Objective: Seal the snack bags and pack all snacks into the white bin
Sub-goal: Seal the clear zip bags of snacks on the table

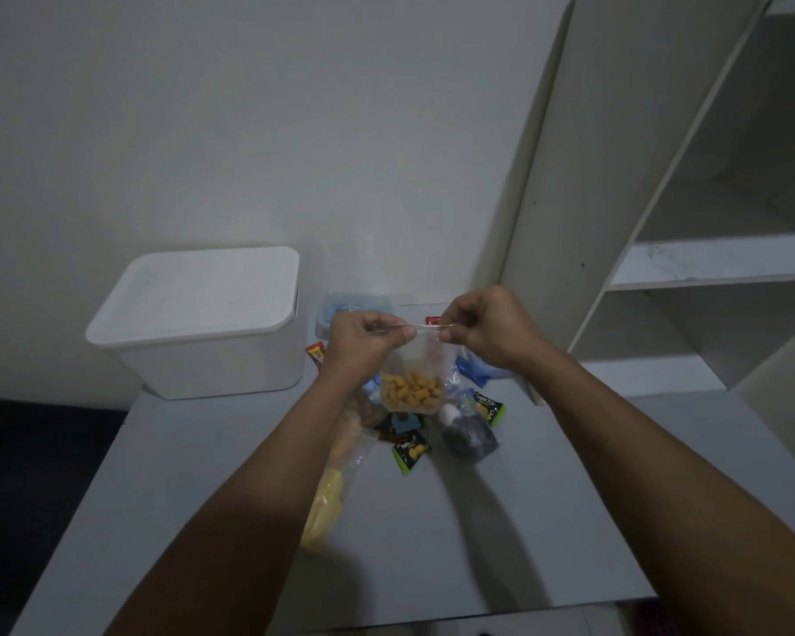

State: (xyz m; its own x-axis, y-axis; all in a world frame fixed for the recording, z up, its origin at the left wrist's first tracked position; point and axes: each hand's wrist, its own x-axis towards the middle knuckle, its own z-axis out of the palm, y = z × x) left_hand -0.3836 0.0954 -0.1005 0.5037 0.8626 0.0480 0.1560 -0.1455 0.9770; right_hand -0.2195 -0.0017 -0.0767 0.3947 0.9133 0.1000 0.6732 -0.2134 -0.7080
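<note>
Both arms: stretched forward over the grey table [547, 521], hands raised above the snack pile
Left hand [363, 342]: fingers curled, pinching the left end of the clear bag's top strip
Right hand [487, 330]: fingers curled, pinching the right end of the same strip
Clear bag [411, 383]: hangs upright between the hands, orange puffed snacks in its bottom
White bin [203, 323]: lid on, left of the hands, against the wall
Loose snacks: green packet [411, 452], dark bagged snack [469, 436], yellow bagged snack [324, 502] under the left forearm
</note>
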